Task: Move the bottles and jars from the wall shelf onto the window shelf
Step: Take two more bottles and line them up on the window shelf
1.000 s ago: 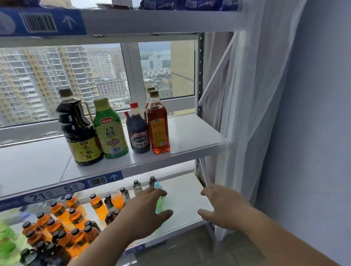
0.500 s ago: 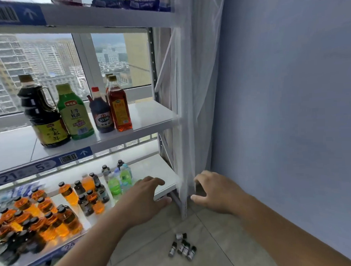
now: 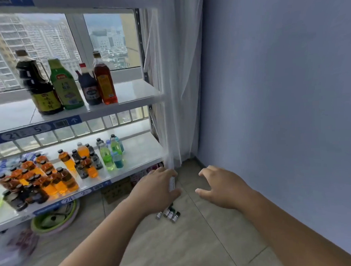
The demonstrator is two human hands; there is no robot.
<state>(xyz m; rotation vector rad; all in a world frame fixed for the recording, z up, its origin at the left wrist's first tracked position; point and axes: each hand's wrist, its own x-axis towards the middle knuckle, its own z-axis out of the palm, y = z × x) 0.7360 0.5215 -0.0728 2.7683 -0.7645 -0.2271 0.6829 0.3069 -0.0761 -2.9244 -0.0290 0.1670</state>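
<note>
The window shelf [image 3: 133,92] holds several big bottles: a dark soy bottle [image 3: 37,86], a green one [image 3: 65,87], a small dark one [image 3: 89,86] and a red-orange one [image 3: 105,81]. Its lower board [image 3: 139,152] carries many small orange, dark and green bottles [image 3: 52,177]. Several tiny bottles [image 3: 169,213] lie on the floor. My left hand [image 3: 156,189] hovers in front of the shelf's corner post, fingers loosely curled, holding nothing. My right hand [image 3: 222,189] hangs over the floor, fingers spread and empty. No wall shelf is in view.
A white curtain [image 3: 177,83] hangs beside the shelf against a blue-grey wall [image 3: 278,89]. Under the shelf sit a green and pink basin [image 3: 54,220] and a cardboard box [image 3: 117,189]. The floor is beige tile [image 3: 194,241].
The view has swung right and down, away from the shelf toward the wall corner and floor. Both hands have moved right, off the lower board, still empty.
</note>
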